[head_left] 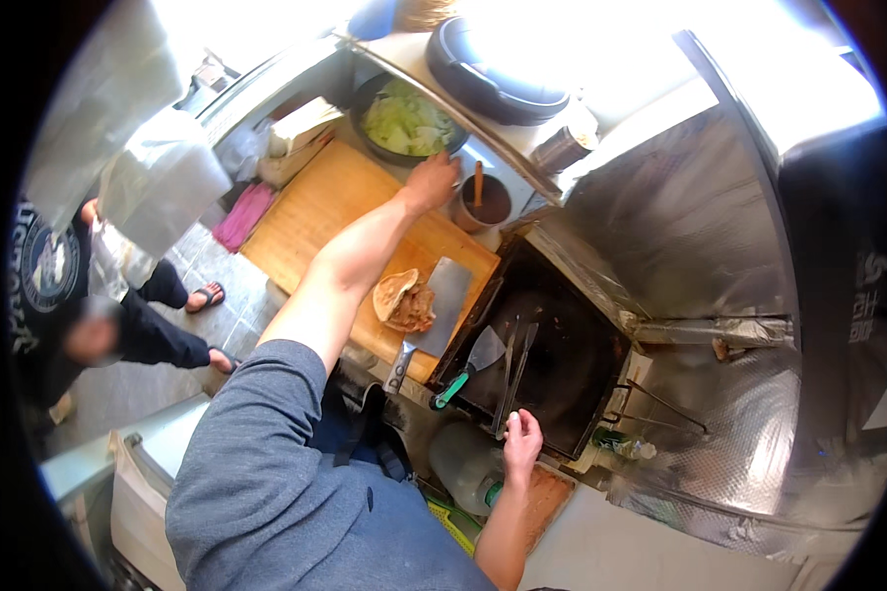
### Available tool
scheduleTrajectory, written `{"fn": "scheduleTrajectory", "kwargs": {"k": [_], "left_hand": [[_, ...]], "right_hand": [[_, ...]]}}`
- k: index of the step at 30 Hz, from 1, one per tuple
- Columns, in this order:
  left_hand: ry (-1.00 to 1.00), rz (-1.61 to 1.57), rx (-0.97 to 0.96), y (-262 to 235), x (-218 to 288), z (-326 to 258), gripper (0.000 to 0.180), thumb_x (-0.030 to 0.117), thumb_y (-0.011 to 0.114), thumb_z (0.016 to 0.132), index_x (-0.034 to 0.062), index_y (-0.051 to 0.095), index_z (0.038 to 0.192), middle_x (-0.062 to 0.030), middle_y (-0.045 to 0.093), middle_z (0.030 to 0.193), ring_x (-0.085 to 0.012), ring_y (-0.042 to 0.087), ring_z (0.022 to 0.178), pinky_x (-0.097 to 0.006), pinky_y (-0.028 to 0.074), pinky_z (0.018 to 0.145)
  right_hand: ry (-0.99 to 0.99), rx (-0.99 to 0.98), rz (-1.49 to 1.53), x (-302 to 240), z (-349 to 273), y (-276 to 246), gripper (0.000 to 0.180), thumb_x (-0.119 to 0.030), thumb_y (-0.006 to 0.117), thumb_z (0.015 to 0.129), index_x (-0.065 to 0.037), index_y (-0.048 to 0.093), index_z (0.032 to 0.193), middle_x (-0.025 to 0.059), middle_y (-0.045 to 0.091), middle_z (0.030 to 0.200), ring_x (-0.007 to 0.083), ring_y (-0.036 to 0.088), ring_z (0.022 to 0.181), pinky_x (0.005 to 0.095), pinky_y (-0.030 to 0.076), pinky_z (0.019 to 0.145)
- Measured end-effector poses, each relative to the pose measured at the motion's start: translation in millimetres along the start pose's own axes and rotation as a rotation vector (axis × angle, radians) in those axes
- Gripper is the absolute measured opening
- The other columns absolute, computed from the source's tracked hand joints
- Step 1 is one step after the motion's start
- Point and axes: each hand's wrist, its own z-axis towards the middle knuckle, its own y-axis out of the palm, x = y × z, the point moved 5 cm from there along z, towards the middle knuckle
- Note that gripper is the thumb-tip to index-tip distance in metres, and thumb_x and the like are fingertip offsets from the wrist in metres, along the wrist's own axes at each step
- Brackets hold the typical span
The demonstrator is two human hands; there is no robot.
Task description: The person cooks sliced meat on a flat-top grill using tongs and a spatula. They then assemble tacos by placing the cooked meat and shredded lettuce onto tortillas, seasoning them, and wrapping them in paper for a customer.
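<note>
Left hand (pixel 432 181): arm stretched far forward across pale wooden cutting board (pixel 325 202), fingers curled at near rim of dark round bowl of chopped green cabbage (pixel 408 123); whether gripping, cannot tell. Bowl lies directly ahead of this hand, touching or nearly so.

Split flatbread with meat filling (pixel 404 300) mid-board, beside steel cleaver (pixel 442 310).

Right hand (pixel 520 438): closed on near ends of long metal tongs (pixel 514 369), long axis running away from body over black flat griddle (pixel 552 355).
</note>
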Motion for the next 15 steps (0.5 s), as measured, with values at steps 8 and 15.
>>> {"fn": "scheduleTrajectory", "kwargs": {"k": [8,15], "left_hand": [[0.423,-0.232,0.407,-118.8,180.7,46.0,0.057,0.030,0.085,0.083,0.0025,0.065,0.128,-0.0197,0.065,0.124,-0.0373,0.059,0.125,-0.048,0.047,0.107],[0.249,-0.213,-0.002,-104.8,213.6,119.2,0.061,0.025,0.076,0.089,0.0007,0.054,0.140,-0.0258,0.063,0.127,-0.0429,0.061,0.121,-0.049,0.052,0.103]], "right_hand": [[0.111,0.150,0.136,-40.7,-49.1,-13.4,0.038,-0.020,0.070,0.103,0.003,0.064,0.133,0.0077,0.071,0.114,0.0129,0.069,0.096,0.0257,0.057,0.079],[0.030,-0.072,0.428,-162.6,-0.7,53.2,0.041,-0.017,0.066,0.106,0.003,0.058,0.140,0.0114,0.070,0.124,0.0179,0.071,0.105,0.0284,0.058,0.088]]}}
